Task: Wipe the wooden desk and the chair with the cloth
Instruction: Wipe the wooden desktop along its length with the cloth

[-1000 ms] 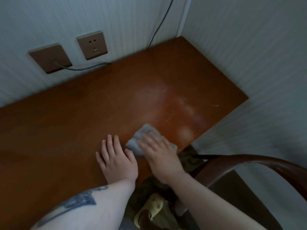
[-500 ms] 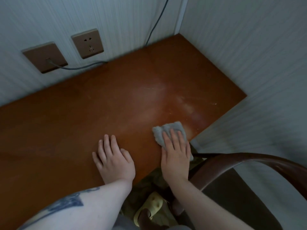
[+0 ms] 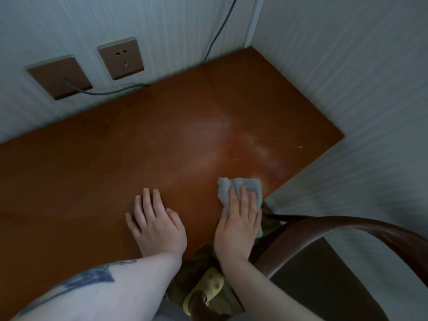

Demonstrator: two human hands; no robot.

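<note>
Your left hand (image 3: 155, 224) lies flat on the desk (image 3: 92, 163), fingers straight and holding nothing. Just beside it, your right hand (image 3: 238, 225) presses the cloth (image 3: 238, 185) with straight fingers at the desk's near edge. The chair (image 3: 335, 230) curves at right.

A plain domestic room or small home office is suggested: a bare reddish-brown wooden desk (image 3: 115, 172) is fitted into a white panelled wall corner (image 3: 250, 22), below two brown wall sockets (image 3: 120, 58), beside a dark curved wooden chair (image 3: 347, 228).
</note>
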